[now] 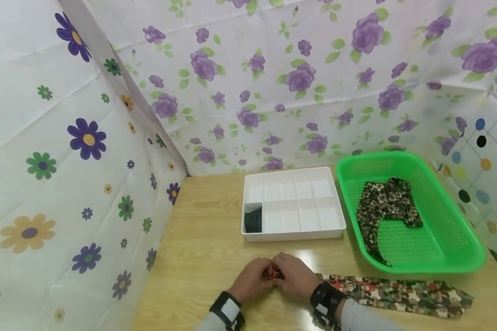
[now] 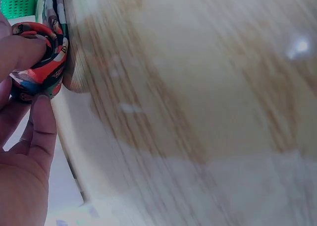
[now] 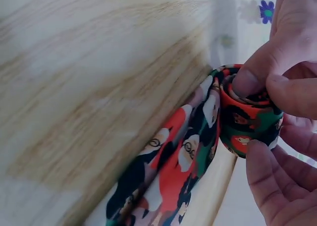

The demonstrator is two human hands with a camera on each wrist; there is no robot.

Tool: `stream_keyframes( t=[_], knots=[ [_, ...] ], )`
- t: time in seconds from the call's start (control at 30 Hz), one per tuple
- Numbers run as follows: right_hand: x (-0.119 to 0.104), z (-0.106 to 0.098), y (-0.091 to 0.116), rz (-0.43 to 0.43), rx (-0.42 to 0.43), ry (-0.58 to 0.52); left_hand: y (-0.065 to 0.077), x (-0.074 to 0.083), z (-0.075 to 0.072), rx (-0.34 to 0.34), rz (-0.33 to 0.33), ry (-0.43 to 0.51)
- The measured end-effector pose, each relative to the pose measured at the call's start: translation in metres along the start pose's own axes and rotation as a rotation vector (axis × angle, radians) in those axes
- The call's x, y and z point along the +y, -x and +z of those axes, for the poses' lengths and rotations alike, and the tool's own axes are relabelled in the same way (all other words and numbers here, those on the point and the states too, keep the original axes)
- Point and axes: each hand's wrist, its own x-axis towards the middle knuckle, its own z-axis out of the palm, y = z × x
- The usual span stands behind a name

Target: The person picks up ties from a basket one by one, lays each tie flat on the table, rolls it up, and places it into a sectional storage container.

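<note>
A multicoloured patterned necktie lies stretched to the right along the table, its wide pointed end at the far right. Its other end is wound into a coil, seen from close by as a rolled end in red, green and black. My left hand pinches the coil on one side, and my right hand grips it on the other. In the left wrist view the fingers press the coil's side while a thumb reaches into its centre. From above, the hands cover most of the coil.
Beyond the hands stands a white divided tray, with a dark folded cloth in its front left compartment. To the right, a green basket holds a dark floral cloth. Flowered curtains enclose the wooden table.
</note>
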Motion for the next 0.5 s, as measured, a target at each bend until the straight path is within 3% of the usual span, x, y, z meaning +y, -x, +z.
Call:
stream_keyframes(
  t=[0.27, 0.5],
  knots=[
    [0.003, 0.0, 0.008, 0.054, 0.012, -0.001, 0.0, -0.005, 0.005, 0.007, 0.041, 0.019],
    [0.008, 0.003, 0.019, 0.128, 0.035, 0.003, 0.0, -0.002, 0.005, -0.036, 0.022, 0.113]
  ],
)
